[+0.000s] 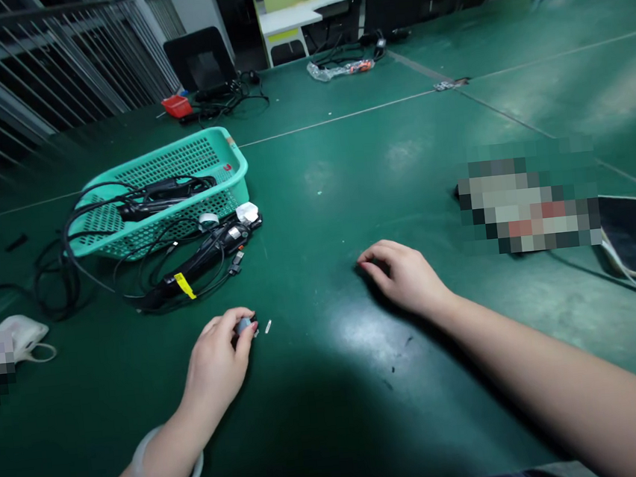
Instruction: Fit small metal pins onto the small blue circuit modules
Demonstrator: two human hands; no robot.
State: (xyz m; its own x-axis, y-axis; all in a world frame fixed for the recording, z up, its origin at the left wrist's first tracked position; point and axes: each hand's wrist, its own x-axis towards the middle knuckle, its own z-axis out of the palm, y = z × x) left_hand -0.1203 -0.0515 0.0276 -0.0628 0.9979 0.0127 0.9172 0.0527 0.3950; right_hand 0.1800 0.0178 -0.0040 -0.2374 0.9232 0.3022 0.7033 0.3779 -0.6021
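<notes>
Since smallness presumably demands it, I pinch a small grey-blue block (244,325) in my left hand (214,359), near left. Just right: slim white sliver (269,326). My right hand (404,271): curled, fingertip contact unclear. Farther left: black handheld tool (207,259); green perforated plastic basket (236,164), likely corralling black gear (159,197).

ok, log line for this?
left hand: pinching small gray item | right hand: curled over table, no object visible | nearby: white sliver, teal basket, black tool

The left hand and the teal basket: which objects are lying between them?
In the head view, a black device with a yellow tag lies between the left hand and the basket, a cable plug beside it.
</notes>
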